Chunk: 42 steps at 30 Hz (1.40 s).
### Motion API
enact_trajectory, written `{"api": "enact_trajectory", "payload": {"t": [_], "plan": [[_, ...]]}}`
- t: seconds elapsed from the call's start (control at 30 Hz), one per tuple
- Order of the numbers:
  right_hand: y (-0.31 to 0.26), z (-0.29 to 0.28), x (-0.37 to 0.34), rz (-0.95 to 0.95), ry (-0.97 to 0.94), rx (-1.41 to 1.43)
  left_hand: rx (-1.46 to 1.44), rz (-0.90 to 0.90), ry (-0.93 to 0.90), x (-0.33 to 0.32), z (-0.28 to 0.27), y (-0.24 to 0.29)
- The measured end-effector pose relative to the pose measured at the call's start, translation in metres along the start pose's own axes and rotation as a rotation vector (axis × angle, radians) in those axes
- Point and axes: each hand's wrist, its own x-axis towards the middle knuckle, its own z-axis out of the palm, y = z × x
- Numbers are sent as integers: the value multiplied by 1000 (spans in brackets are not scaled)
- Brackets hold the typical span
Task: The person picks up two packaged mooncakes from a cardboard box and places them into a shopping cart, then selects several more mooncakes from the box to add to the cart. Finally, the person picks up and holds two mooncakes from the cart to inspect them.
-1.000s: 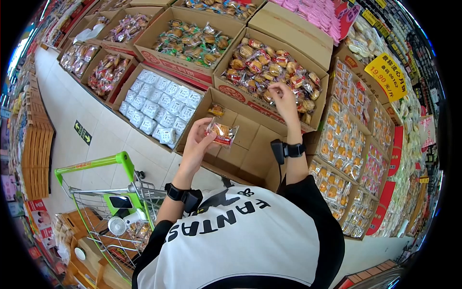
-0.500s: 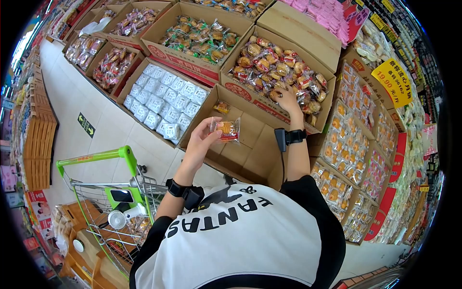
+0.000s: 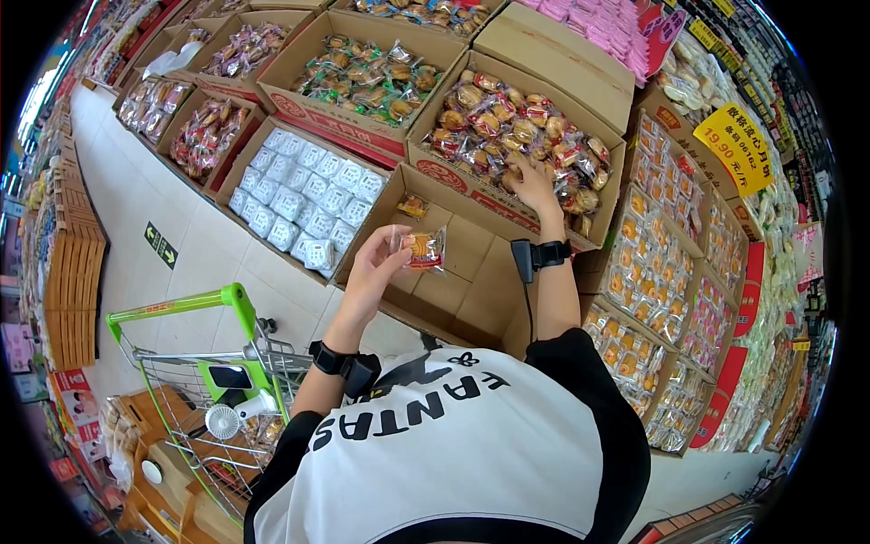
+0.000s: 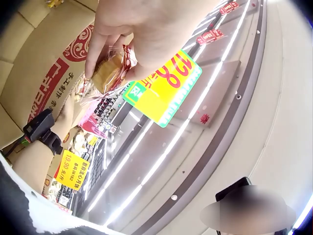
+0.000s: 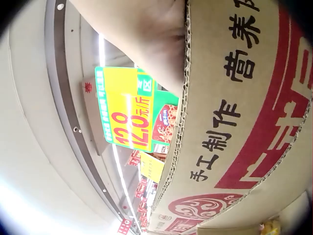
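Observation:
My left hand [image 3: 373, 267] pinches a clear-and-red wrapped pastry [image 3: 424, 250] between thumb and fingers, above a nearly bare cardboard box [image 3: 471, 310]. One more wrapped pastry [image 3: 412, 206] lies in that box's far left corner. In the left wrist view the held pastry [image 4: 108, 72] shows golden through its wrapper. My right hand [image 3: 535, 186] reaches into the box of wrapped pastries [image 3: 489, 113] behind, fingers bent down among the packets; whether it grips one cannot be told. In the right wrist view the box wall [image 5: 234, 107] hides the fingertips of my right hand [image 5: 146, 34].
White packets [image 3: 304, 192] fill a box on the left, and green-wrapped pastries [image 3: 367, 82] one behind it. A shopping cart [image 3: 208, 390] stands at lower left. Trays of packets [image 3: 645, 263] and a yellow price sign [image 3: 734, 150] are on the right.
My right hand has gone down from above the full box into its packets, then shifted slightly among them. The left hand keeps its pastry, which has turned a little.

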Motion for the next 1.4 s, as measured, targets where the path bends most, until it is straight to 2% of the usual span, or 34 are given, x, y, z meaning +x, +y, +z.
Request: {"api": "enact_trajectory", "payload": {"t": [0.07, 0.13, 0.27, 0.33, 0.47, 0.53, 0.67, 0.73, 0.87, 0.93, 1.0, 1.07, 1.13, 1.2, 1.33, 1.4], "plan": [[-9, -11, -7, 20, 21, 34, -11, 4, -2, 0, 1, 1], [-7, -14, -8, -195, 210, 212, -22, 2, 1, -1, 2, 2], [-13, -17, -12, -80, 175, 418, -30, -17, -12, 1, 1, -1], [2, -2, 1, -120, 228, 632, -20, -14, -18, 2, 1, -3], [-3, -10, -5, -128, 264, 713, -24, -10, 2, 1, 2, -2], [-4, -11, -7, -228, 299, 849, -15, -18, 0, 0, 3, -1], [-7, -21, -13, -249, 197, 847, -22, -29, -6, 0, 2, -2], [-15, -30, -19, -99, 102, 862, -8, -42, -2, 0, 2, -2], [-12, -21, -15, -72, 175, 955, -20, -36, 0, -1, 2, -2], [-2, -11, -5, -175, 288, 1023, -24, -34, -4, -1, 4, 0], [-4, -14, -7, -199, 292, 1016, -14, -33, -1, 0, 4, 0], [-8, -19, -12, -100, 254, 1042, -5, -31, -1, 0, 2, -1], [-4, -15, -9, -143, 277, 982, -1, -30, -2, 1, 2, -3], [-6, -18, -11, -124, 180, 1063, -12, -29, -4, 1, 2, -3], [-11, -21, -16, -123, 261, 1158, -29, -26, -5, 2, 1, -4], [-8, -25, -18, -44, 260, 1106, -21, -32, 1, 1, 1, -4]]}}
